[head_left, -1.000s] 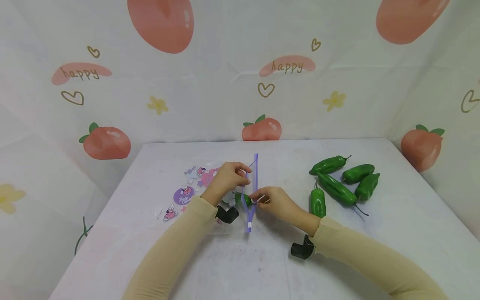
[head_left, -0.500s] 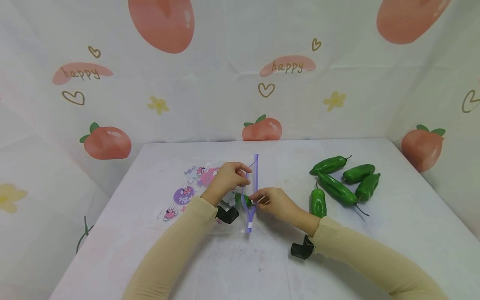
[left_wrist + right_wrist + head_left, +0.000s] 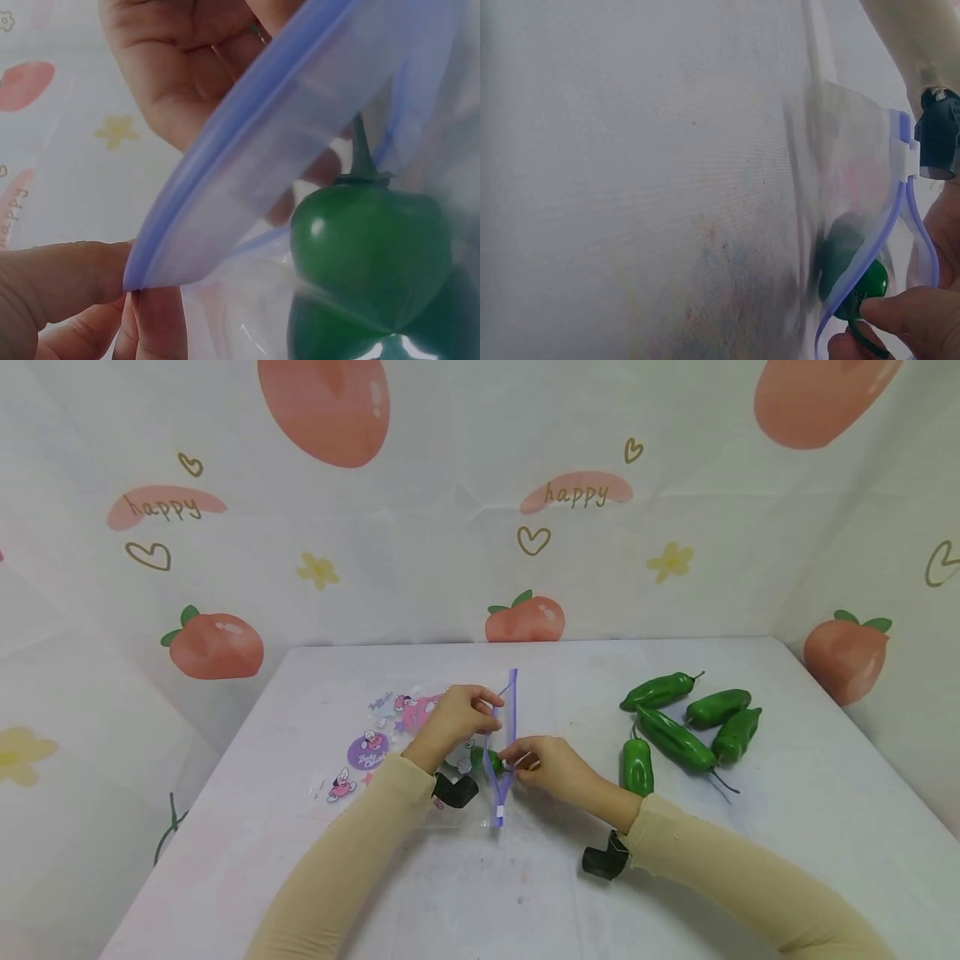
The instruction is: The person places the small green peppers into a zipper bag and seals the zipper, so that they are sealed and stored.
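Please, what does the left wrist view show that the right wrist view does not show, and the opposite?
Only the left wrist view: the printed backdrop, with a peach and a yellow flower, and the left grip pinching the edge of the clear bag.

Only the right wrist view: the bag's white slider, a sleeve, and the black wrist device.

Both: the purple-edged bag, the green pepper with its stem, and parts of the left grip and right grip.
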Available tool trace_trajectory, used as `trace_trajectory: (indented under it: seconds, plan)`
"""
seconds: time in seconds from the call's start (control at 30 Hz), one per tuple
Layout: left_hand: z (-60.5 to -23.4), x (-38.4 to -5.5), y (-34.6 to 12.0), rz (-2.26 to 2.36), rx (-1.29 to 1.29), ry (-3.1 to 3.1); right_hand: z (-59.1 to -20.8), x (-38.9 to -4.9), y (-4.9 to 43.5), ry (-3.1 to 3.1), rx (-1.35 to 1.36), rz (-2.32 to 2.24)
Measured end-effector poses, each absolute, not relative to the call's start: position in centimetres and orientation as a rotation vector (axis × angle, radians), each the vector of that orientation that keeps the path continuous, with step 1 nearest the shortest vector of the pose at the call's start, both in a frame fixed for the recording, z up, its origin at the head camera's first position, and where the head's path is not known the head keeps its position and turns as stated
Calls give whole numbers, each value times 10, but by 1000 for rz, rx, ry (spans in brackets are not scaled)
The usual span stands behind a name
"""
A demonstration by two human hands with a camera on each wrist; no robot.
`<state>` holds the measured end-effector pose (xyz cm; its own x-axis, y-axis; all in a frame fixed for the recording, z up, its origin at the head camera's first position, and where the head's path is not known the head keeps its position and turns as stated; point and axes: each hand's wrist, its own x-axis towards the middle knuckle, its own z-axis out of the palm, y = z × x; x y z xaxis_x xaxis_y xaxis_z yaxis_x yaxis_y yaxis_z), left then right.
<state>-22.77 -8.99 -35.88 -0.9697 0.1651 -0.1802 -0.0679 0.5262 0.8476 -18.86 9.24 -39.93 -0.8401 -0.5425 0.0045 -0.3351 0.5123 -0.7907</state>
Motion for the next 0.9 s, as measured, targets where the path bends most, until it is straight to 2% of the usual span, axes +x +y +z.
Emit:
trace_trajectory:
  seconds: [0.9]
  plan:
    - [-360,-227,-91,1418,60,2530,-371,-186,123,2668,-661,-1215]
